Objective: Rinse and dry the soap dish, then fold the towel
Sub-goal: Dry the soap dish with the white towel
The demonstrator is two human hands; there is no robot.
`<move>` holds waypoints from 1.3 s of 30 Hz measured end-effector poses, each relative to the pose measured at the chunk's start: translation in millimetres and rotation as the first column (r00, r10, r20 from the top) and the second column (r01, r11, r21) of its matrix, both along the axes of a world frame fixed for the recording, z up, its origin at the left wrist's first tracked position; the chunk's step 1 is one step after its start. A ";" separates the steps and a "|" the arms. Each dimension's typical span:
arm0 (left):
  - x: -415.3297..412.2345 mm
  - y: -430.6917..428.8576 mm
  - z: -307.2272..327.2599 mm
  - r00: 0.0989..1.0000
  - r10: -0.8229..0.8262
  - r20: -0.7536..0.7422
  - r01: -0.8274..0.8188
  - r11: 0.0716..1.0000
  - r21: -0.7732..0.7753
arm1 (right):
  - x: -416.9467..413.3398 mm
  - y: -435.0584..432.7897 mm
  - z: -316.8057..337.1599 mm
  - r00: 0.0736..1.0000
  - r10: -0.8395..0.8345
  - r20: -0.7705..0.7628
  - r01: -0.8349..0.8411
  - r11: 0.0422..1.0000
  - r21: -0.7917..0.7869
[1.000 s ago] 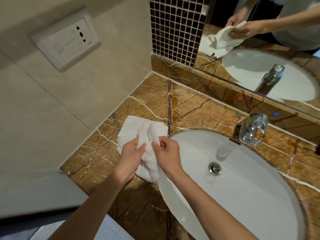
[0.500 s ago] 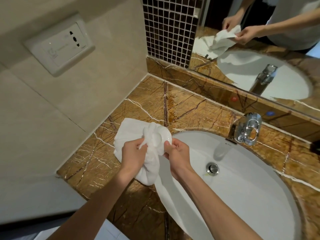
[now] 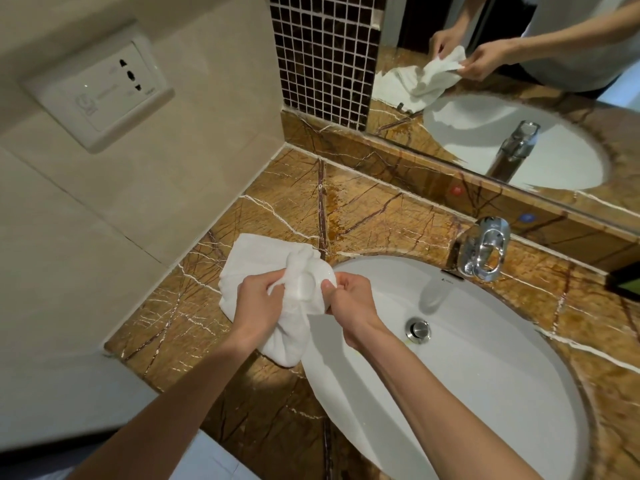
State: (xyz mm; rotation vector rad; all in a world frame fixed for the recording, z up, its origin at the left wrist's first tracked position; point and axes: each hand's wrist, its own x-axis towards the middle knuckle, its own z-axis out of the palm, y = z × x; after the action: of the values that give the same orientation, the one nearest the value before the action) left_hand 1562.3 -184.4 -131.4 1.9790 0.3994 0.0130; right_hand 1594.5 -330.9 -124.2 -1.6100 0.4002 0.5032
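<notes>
One towel, one soap dish — left hand and right hand both pinch them, just left of the sink.

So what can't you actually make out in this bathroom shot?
- Soap dish, head view: mostly wrapped in the towel, so its shape and dryness are unclear.
- Dark object on the counter: cut off by the right edge.
- Socket plate: markings too small to read.
</notes>
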 end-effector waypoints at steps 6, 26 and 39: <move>-3.6 -1.6 -2.5 0.998 -0.056 -0.026 0.057 0.997 0.045 | 3.3 -5.0 0.3 0.995 -0.006 -0.100 0.008 1.000 0.023; -20.7 -39.5 -6.5 0.995 0.080 0.062 -0.089 0.984 0.157 | -25.5 4.6 -3.8 0.905 -0.335 -0.262 0.416 0.825 0.382; -28.2 -42.0 -5.5 0.998 0.049 0.047 -0.057 0.980 0.193 | -18.9 3.9 0.1 0.920 -0.339 -0.196 0.388 0.856 0.343</move>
State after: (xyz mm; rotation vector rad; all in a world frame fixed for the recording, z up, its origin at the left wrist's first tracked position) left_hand 1534.2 -226.3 -136.9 2.1557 0.4376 0.1319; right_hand 1575.6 -327.1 -124.1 -1.0973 0.6514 0.3654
